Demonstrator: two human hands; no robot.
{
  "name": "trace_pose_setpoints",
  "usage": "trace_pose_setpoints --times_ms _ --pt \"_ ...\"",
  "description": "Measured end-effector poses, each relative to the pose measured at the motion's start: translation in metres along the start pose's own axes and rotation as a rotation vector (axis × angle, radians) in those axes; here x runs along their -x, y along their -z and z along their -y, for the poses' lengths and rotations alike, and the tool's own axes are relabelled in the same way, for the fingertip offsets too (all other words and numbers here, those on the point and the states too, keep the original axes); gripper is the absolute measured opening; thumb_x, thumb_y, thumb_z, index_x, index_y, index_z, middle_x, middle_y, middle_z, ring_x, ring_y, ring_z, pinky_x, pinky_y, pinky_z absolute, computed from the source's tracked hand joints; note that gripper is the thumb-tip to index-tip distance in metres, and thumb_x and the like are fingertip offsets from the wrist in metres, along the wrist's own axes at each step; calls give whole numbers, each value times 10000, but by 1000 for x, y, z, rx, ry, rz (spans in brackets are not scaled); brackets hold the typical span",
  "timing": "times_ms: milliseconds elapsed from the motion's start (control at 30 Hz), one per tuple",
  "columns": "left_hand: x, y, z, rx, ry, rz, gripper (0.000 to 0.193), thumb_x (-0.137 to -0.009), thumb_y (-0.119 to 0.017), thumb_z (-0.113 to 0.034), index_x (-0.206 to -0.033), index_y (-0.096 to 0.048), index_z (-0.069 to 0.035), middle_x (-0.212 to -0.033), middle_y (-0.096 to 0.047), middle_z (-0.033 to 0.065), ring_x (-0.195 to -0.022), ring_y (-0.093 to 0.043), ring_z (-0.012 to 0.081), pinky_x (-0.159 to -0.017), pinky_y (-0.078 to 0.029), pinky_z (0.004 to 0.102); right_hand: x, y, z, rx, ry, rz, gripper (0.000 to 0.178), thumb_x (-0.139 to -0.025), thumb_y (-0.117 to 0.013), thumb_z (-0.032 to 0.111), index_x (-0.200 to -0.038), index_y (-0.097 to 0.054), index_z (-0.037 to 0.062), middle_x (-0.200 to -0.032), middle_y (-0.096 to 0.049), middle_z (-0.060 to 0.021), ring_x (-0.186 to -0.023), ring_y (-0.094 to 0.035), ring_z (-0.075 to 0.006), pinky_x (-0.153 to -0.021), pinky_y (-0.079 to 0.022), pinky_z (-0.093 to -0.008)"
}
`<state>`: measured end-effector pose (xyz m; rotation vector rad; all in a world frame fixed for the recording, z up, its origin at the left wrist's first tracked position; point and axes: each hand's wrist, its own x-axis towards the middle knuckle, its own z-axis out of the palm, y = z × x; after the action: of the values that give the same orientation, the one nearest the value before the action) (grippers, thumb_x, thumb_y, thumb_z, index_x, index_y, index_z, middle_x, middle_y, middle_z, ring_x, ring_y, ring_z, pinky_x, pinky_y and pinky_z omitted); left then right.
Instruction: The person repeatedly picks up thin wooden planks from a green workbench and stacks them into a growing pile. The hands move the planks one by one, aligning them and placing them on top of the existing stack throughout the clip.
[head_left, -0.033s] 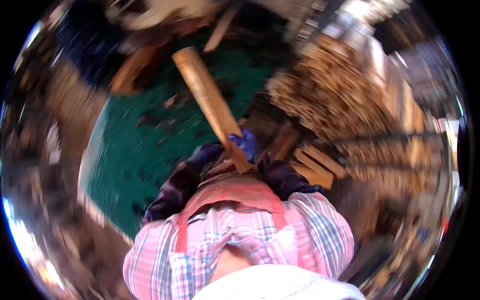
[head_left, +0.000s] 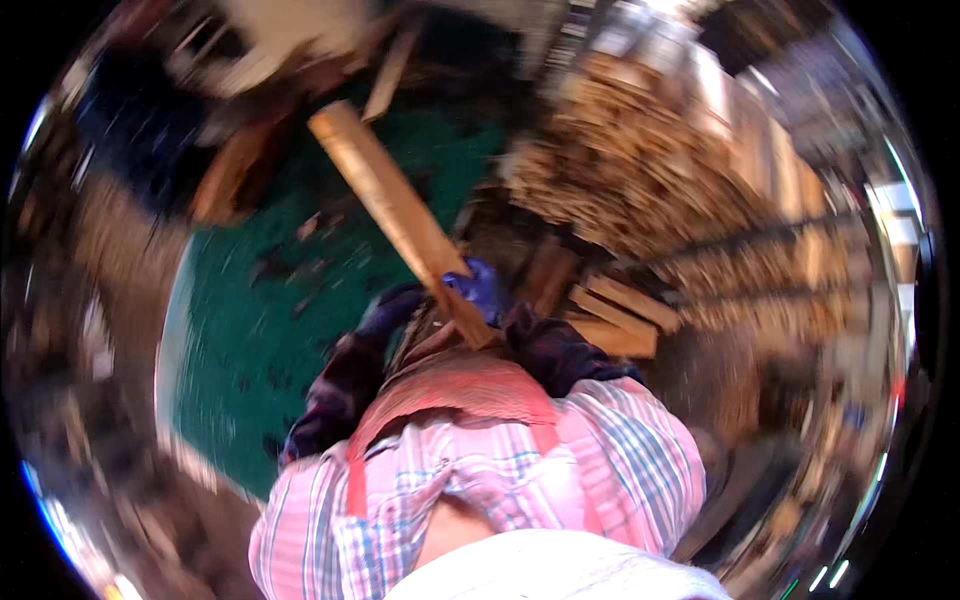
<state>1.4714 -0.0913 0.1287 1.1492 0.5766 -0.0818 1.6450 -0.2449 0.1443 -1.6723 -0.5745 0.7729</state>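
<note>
A long pale wooden plank [head_left: 385,190] slants from near my waist out over the green surface, its far end up and to the left. My right hand [head_left: 480,290], in a blue-purple glove, is closed around the plank close to its near end. My left hand [head_left: 392,308], also in a blue glove, is to the left of the near end. Its fingers are blurred and partly hidden, so I cannot make out what they hold. Both forearms wear dark sleeves.
The green surface [head_left: 225,350] has dark scraps on it. To the right lie several short boards [head_left: 625,310], with a large stack of thin wood pieces [head_left: 640,165] behind. A chunk of wood [head_left: 237,180] and a dark blue heap [head_left: 130,125] are at the far left.
The surroundings have shifted slightly left in view as my head turns. The plank's far end has moved a little left, with my right hand still around it.
</note>
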Motion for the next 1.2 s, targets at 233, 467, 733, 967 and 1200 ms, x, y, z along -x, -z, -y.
trace_pose_setpoints --times_ms 233,467,733,967,1200 --pt "-57 -42 -40 -47 -1 91 325 -874 -586 -214 -1144 -572 -34 -962 -632 35 -787 -595 128 -647 -486 268 23 145 128 -185 130 -562 414 -832 -650 89 -1205 -504 -16 -1023 -600 -73 -926 -557 -147 -782 -479 -284" --pt "-115 -125 -97 -313 -62 276 364 -869 -601 -239 -1151 -563 -12 -1024 -610 36 -908 -558 119 -782 -444 278 -46 447 166 252 256 -956 435 -812 -667 275 -1109 -556 -24 -871 -650 -99 -801 -606 -175 -739 -486 -290" --pt "-188 -148 -104 -383 -66 205 398 -857 -607 -267 -1145 -559 4 -1046 -609 60 -931 -558 145 -806 -450 298 -84 689 101 1270 29 -1153 444 -847 -588 245 -1238 -496 57 -1159 -575 -184 -992 -582 -334 -850 -461 -408" --pt "-198 -113 -114 -637 -149 -19 347 -817 -608 -242 -1067 -600 -1 -925 -645 121 -877 -602 202 -781 -468 345 -68 726 20 1681 205 -829 292 -835 -577 149 -1079 -566 -11 -1003 -596 -187 -893 -585 -330 -799 -470 -397" --pt "-225 -75 -169 -469 -263 -502 354 -821 -610 -267 -1066 -593 -13 -980 -636 125 -904 -607 244 -810 -471 336 -96 534 109 723 615 -1090 357 -908 -528 186 -1186 -517 -38 -1187 -547 -172 -1110 -515 -276 -941 -401 -359"
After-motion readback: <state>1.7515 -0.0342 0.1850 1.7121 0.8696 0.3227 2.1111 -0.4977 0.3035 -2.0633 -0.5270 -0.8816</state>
